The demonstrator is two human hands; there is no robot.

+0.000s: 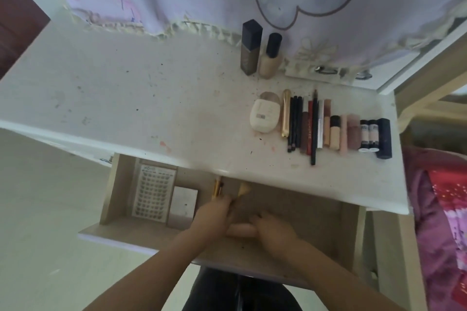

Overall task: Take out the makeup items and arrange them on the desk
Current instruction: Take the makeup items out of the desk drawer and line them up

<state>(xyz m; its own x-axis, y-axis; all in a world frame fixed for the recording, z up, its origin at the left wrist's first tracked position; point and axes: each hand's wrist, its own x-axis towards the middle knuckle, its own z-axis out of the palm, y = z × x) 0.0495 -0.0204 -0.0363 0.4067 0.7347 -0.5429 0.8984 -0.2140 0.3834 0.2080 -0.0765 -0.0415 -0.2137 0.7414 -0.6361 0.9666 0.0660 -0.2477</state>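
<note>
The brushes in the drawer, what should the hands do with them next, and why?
Probably lift them out. The left hand already grips the gold-handled makeup brushes inside the open beige wooden drawer, while the other makeup lies in a tidy row on the white desk. Laying them beside that row would seem to fit. What the right hand holds is unclear.

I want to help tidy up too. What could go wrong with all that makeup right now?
1. The left hand grips several brushes at once; one might slip back into the drawer.
2. The row of pencils and tubes lies packed together on the desk; a bump could roll them.
3. The two upright bottles may topple.
</note>
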